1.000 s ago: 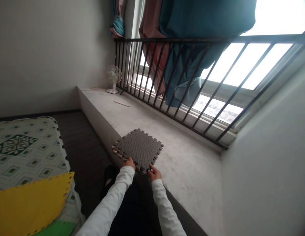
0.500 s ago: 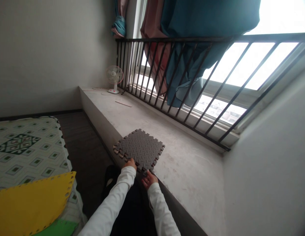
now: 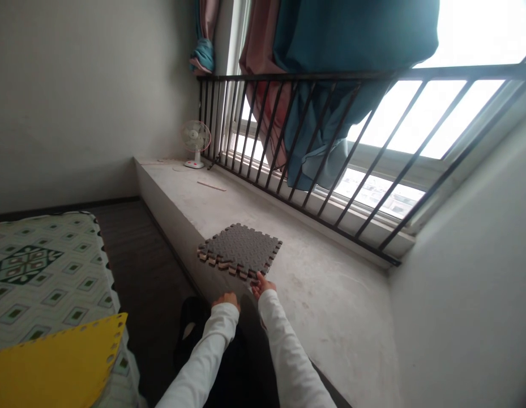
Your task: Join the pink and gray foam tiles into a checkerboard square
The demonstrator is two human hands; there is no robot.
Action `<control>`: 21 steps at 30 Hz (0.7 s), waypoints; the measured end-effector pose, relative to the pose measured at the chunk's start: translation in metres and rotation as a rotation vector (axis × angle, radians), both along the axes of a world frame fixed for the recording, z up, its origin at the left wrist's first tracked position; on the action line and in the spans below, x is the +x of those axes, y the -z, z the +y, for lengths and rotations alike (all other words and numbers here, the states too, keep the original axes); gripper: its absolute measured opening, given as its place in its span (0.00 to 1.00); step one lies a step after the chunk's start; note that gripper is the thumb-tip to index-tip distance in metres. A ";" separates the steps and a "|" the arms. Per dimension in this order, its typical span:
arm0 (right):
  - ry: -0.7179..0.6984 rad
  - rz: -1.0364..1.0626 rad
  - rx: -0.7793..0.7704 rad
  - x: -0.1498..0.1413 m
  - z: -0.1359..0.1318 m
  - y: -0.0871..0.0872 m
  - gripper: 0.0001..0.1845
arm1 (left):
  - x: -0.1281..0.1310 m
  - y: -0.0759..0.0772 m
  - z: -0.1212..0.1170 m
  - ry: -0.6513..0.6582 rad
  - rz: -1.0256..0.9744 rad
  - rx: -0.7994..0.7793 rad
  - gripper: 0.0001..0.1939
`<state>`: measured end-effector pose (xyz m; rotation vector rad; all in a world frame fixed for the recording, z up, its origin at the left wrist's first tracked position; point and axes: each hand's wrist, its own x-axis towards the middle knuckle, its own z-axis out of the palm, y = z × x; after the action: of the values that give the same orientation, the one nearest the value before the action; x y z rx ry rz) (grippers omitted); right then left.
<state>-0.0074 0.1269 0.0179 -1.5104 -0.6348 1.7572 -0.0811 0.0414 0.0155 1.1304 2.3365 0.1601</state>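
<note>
A stack of grey foam puzzle mats (image 3: 239,253) with tan layers beneath lies on the concrete window ledge (image 3: 330,294), close to its front edge. My right hand (image 3: 263,285) reaches to the stack's near corner, and its fingertips pinch the edge of the mats there. My left hand (image 3: 226,299) hangs just in front of the ledge, a short way off the mats. Its fingers are curled under and nothing shows in them. Both arms wear white sleeves.
A black barred railing (image 3: 313,141) with teal and pink cloth (image 3: 330,68) draped over it runs along the window. A small white fan (image 3: 195,144) and a thin stick (image 3: 212,186) sit at the ledge's far end. A patterned mattress (image 3: 37,272) and a yellow foam mat (image 3: 54,362) lie to the left.
My left hand has let go of the mats' near edge and drawn back off the ledge. My right hand has moved forward to the near corner. The stack now lies flatter.
</note>
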 end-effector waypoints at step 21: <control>-0.734 -0.887 0.659 -0.058 0.039 0.005 0.17 | 0.014 0.002 0.029 0.104 -0.112 0.019 0.16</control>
<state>-0.0652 0.1658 0.0130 -1.5927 -2.1822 0.9991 -0.0670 0.0705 0.0130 1.2170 2.1777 0.2023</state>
